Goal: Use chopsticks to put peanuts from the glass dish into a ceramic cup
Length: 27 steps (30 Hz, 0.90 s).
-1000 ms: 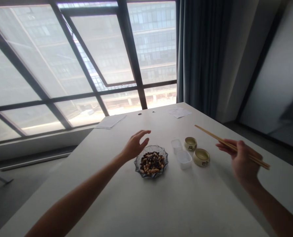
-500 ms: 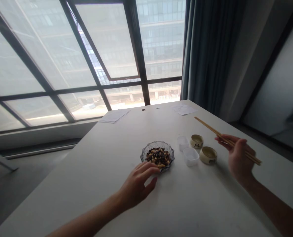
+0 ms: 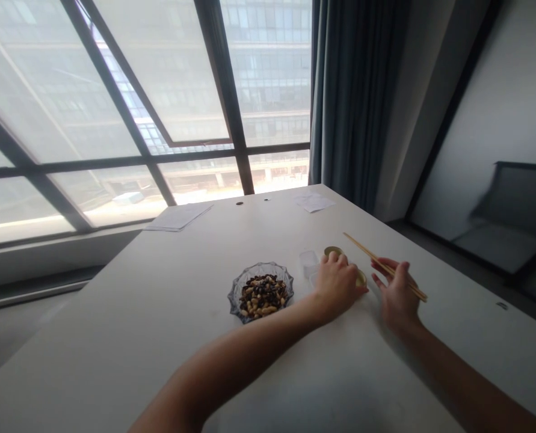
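My left hand (image 3: pixel 337 284) is curled down over the small containers, to the right of a fluted glass dish (image 3: pixel 234 296). The dish holds a heap of peanuts and dark beans (image 3: pixel 262 296). The hand hides most of a clear plastic box (image 3: pixel 313 280) and partly covers a small ceramic cup (image 3: pixel 361 278). Another such cup (image 3: pixel 333 251) shows behind my fingers, beside a second clear plastic box (image 3: pixel 308 263). My right hand (image 3: pixel 398 294) holds a pair of wooden chopsticks (image 3: pixel 385 267), their tips pointing away from me, just right of the cups.
All of this stands on a white table (image 3: pixel 159 337), with a sheet of paper (image 3: pixel 178 216) and a smaller paper (image 3: pixel 315 202) near its far edge. Beyond are a large window (image 3: pixel 114 108) and a dark curtain (image 3: pixel 353 102).
My left hand has moved from beside the dish rightward onto the containers and cups. My right hand with the chopsticks has drawn closer to the cups, and the view has shifted slightly.
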{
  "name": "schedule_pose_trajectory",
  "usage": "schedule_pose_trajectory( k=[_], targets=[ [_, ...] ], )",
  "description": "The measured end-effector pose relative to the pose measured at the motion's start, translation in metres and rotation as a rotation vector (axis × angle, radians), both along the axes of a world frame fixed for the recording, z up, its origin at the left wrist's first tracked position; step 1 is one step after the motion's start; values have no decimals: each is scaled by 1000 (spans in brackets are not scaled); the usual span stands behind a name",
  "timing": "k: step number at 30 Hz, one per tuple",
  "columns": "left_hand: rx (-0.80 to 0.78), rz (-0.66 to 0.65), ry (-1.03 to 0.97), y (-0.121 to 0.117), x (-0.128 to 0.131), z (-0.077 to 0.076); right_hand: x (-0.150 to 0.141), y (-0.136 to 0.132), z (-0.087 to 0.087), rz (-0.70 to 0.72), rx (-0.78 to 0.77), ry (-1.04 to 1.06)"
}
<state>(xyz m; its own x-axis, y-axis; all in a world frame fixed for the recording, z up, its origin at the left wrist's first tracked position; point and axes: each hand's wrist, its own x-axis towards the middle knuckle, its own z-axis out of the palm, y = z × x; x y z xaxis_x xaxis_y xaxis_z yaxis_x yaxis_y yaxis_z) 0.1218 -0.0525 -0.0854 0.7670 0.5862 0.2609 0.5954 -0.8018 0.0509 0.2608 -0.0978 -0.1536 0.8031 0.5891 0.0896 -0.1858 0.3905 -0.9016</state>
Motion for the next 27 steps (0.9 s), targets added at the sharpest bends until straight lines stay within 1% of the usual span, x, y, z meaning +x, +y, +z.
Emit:
schedule_pose_trajectory(
  k=[3,6,11,17,20,22,24,27],
  targets=[
    [3,51,46,11,10,-6,-4,-2,2,16,-13,20],
    [2,72,62,17,9,-9,-8,-3,2,52,-8,47],
    [-16,67,66,22,4,-13,-11,-4,4,69,18,58],
    [-44,64,49,26,8,-12,-13,-2,4,73,46,64],
    [-61,52,29,24,5,-7,-9,-1,5,78,35,63],
    [-67,36,2,24,-5,0,-1,-1,9,61,22,66],
    [-62,22,-38,25,-22,10,11,-1,16,23,51,59],
    [-48,66,-103,25,-56,26,28,-2,25,-29,137,55]
  ],
)
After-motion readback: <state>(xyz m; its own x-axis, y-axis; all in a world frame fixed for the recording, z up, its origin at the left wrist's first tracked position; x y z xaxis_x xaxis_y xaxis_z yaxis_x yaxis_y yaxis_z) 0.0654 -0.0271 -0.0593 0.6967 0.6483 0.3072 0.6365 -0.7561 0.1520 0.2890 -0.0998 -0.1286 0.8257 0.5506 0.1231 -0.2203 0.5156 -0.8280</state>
